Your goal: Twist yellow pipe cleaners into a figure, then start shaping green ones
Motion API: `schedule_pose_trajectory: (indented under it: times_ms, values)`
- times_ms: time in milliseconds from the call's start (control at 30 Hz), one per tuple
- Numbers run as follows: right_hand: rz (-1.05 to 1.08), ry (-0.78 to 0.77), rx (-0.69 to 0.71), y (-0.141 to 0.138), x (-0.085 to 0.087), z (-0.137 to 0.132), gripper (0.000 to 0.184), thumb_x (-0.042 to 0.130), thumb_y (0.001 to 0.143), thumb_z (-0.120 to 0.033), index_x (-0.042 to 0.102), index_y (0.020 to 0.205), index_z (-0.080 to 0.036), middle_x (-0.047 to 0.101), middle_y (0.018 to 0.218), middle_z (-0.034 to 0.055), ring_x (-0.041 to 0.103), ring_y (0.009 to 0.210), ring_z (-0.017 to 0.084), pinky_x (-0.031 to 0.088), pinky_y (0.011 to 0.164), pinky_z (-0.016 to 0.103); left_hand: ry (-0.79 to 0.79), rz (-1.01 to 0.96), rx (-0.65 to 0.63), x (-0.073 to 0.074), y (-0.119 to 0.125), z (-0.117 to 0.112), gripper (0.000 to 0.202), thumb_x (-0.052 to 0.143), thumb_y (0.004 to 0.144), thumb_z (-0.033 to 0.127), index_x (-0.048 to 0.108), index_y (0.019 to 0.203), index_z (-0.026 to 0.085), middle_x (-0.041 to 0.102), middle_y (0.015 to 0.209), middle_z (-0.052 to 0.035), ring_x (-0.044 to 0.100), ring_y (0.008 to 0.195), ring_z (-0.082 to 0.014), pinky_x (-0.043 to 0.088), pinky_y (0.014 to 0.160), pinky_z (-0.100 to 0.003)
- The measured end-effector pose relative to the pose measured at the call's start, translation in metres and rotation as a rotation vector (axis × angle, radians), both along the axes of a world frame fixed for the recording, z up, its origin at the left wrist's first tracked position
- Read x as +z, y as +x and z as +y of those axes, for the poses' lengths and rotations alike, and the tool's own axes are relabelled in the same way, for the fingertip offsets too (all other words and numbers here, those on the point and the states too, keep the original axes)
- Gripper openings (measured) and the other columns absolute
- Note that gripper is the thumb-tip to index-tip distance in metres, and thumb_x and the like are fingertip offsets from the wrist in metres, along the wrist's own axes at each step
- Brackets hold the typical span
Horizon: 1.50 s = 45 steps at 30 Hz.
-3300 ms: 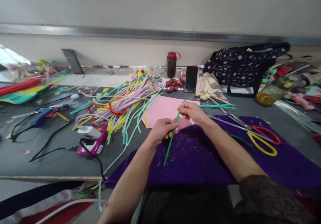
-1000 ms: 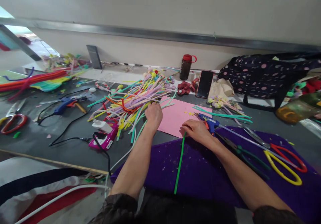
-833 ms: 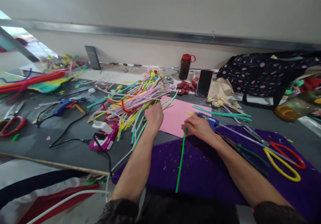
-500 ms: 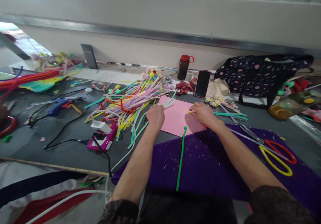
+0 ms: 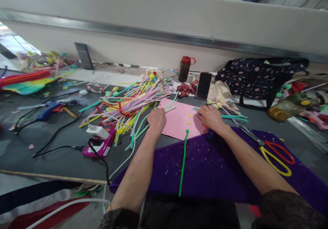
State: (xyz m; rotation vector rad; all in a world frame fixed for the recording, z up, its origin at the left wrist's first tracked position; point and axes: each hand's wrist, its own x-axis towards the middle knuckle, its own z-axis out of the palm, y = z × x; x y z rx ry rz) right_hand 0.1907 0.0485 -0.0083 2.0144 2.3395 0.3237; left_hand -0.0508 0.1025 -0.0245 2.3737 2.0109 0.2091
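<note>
A pink sheet (image 5: 176, 122) lies in front of me, with several small yellow pieces (image 5: 190, 115) on it. At its left edge is my left hand (image 5: 156, 120), fingers curled closed; what they grip is hidden. Light green fuzzy stems (image 5: 139, 135) pass by that hand, and ends show beyond its fingers. My right hand (image 5: 210, 117) lies over the sheet's right side, fingers stretched out, above teal stems (image 5: 234, 117). Between my forearms, a green fuzzy stem (image 5: 182, 167) with a knobbed tip reaches from the purple cloth (image 5: 197, 160) onto the sheet.
Scissors (image 5: 274, 153) with red and yellow handles lie right. A stem pile (image 5: 135, 102) spreads behind my left hand, near a magenta power strip (image 5: 101, 147) and blue glue gun (image 5: 51, 110). Behind stand a bottle (image 5: 184, 71), phone (image 5: 203, 85) and dark bag (image 5: 256, 78).
My right hand has drawn back rightward from the yellow pieces, uncovering more of them and the tips of teal stems. My left hand stays at the sheet's left edge. The view has shifted slightly.
</note>
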Motion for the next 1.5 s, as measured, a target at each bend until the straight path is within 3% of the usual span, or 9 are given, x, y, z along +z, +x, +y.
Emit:
schedule_pose_trajectory:
  times_ms: [100, 367, 633, 767, 1033, 1267, 1400, 1500]
  values:
    - [0.028, -0.090, 0.114, -0.011, 0.000, 0.009, 0.025, 0.040, 0.086, -0.024, 0.059, 0.102, -0.018, 0.059, 0.101, 0.0115, 0.051, 0.096, 0.023, 0.035, 0.080, 0.032, 0.014, -0.002, -0.007, 0.000, -0.001, 0.001, 0.030, 0.036, 0.083, 0.026, 0.061, 0.098, 0.018, 0.061, 0.096, -0.0128, 0.054, 0.093, -0.0259, 0.044, 0.074, -0.036]
    - [0.087, -0.175, 0.081, -0.030, -0.007, 0.033, 0.026, 0.040, 0.085, -0.020, 0.063, 0.095, -0.015, 0.063, 0.095, 0.0119, 0.057, 0.086, 0.020, 0.037, 0.070, 0.026, 0.026, -0.025, -0.023, 0.000, -0.003, 0.002, 0.030, 0.037, 0.082, 0.028, 0.062, 0.097, 0.018, 0.062, 0.093, -0.0129, 0.055, 0.091, -0.0269, 0.045, 0.071, -0.037]
    - [0.197, -0.243, 0.138, -0.037, -0.001, 0.048, 0.024, 0.046, 0.080, -0.022, 0.063, 0.097, -0.020, 0.064, 0.096, 0.0046, 0.057, 0.082, 0.015, 0.035, 0.065, 0.020, 0.036, -0.004, -0.030, -0.001, -0.004, 0.002, 0.032, 0.036, 0.083, 0.030, 0.061, 0.099, 0.018, 0.062, 0.092, -0.0124, 0.056, 0.089, -0.0261, 0.045, 0.070, -0.036]
    - [0.210, -0.214, 0.122, -0.044, -0.004, 0.046, 0.027, 0.043, 0.083, -0.029, 0.061, 0.099, -0.017, 0.062, 0.097, 0.0078, 0.056, 0.084, 0.016, 0.036, 0.069, 0.022, 0.043, -0.007, -0.033, -0.001, -0.005, 0.003, 0.032, 0.037, 0.083, 0.033, 0.061, 0.096, 0.017, 0.063, 0.091, -0.0121, 0.056, 0.088, -0.0263, 0.046, 0.069, -0.036]
    - [0.189, -0.186, 0.084, -0.054, -0.016, 0.043, 0.028, 0.033, 0.088, -0.025, 0.057, 0.099, -0.015, 0.058, 0.099, 0.0120, 0.056, 0.085, 0.020, 0.038, 0.069, 0.027, 0.024, 0.005, -0.042, 0.001, -0.004, 0.005, 0.032, 0.037, 0.083, 0.035, 0.062, 0.094, 0.018, 0.063, 0.091, -0.0115, 0.057, 0.088, -0.0266, 0.046, 0.068, -0.036]
    - [0.190, -0.219, 0.103, -0.047, -0.003, 0.040, 0.024, 0.037, 0.085, -0.019, 0.059, 0.093, -0.013, 0.061, 0.097, 0.0113, 0.056, 0.086, 0.018, 0.037, 0.071, 0.025, 0.023, 0.023, -0.039, 0.002, -0.004, 0.004, 0.033, 0.037, 0.083, 0.036, 0.062, 0.095, 0.018, 0.064, 0.088, -0.0117, 0.057, 0.087, -0.0266, 0.046, 0.068, -0.036]
    - [0.181, -0.250, 0.126, -0.039, 0.006, 0.026, 0.019, 0.044, 0.081, -0.019, 0.061, 0.088, -0.016, 0.065, 0.092, 0.0067, 0.057, 0.084, 0.017, 0.036, 0.069, 0.022, 0.000, 0.027, -0.046, 0.004, -0.003, 0.004, 0.034, 0.037, 0.083, 0.035, 0.062, 0.096, 0.017, 0.063, 0.089, -0.0132, 0.057, 0.090, -0.0257, 0.045, 0.071, -0.035]
    - [0.143, -0.263, 0.127, -0.040, 0.005, 0.013, 0.022, 0.042, 0.082, -0.022, 0.062, 0.090, -0.015, 0.065, 0.092, 0.0086, 0.058, 0.085, 0.018, 0.037, 0.069, 0.024, -0.010, 0.021, -0.042, 0.003, -0.003, 0.004, 0.033, 0.037, 0.083, 0.034, 0.062, 0.098, 0.017, 0.063, 0.091, -0.0134, 0.056, 0.091, -0.0253, 0.045, 0.072, -0.035]
